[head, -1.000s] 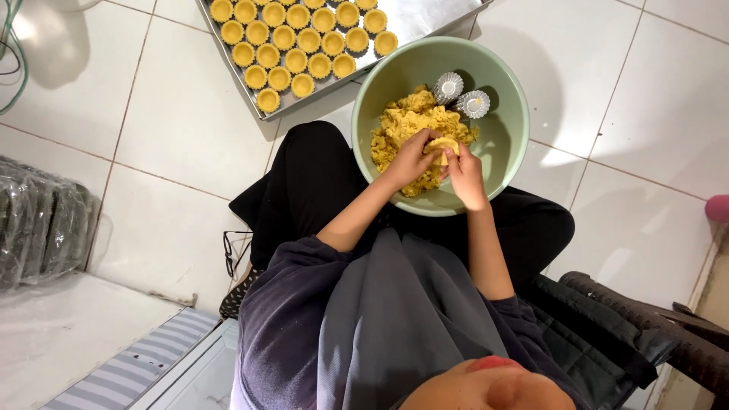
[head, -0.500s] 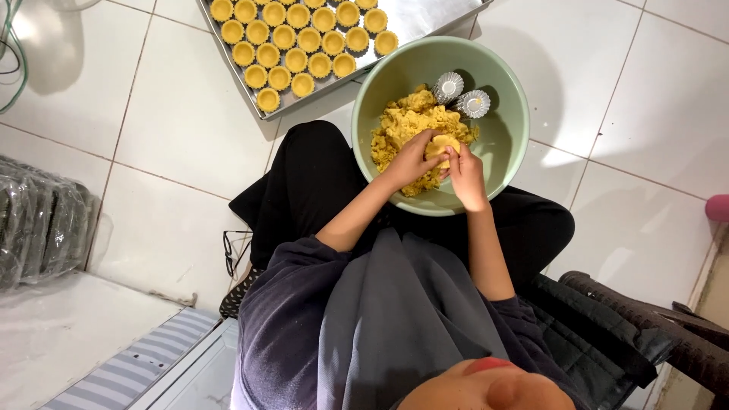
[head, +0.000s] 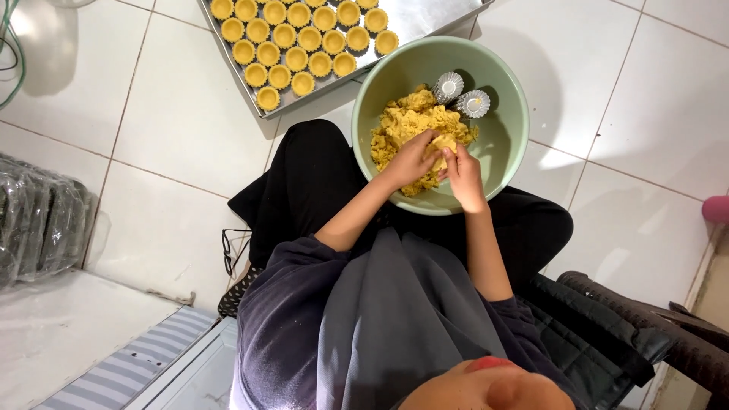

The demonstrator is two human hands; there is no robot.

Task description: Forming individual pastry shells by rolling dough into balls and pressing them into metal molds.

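My left hand [head: 410,161] and right hand [head: 465,176] pinch a lump of crumbly yellow dough [head: 414,125] – fingers closed on it – inside the round pale green bowl [head: 505,144]. Two shiny fluted tins [head: 460,96] sit behind the dough. A metal tray of filled yellow tart shells [head: 304,42] lies on the white tile floor [head: 152,129].

Over the last second very little shifted: the left hand [head: 412,158] and the right hand [head: 463,173] went on working the same small lump of yellow dough [head: 440,144] over the pale green bowl [head: 507,129], with the fingers closing in a touch tighter around it. The right hand's fingertips, which had sat a little higher against the lump earlier, dropped slightly, so that both hands met more closely over the crumbly dough
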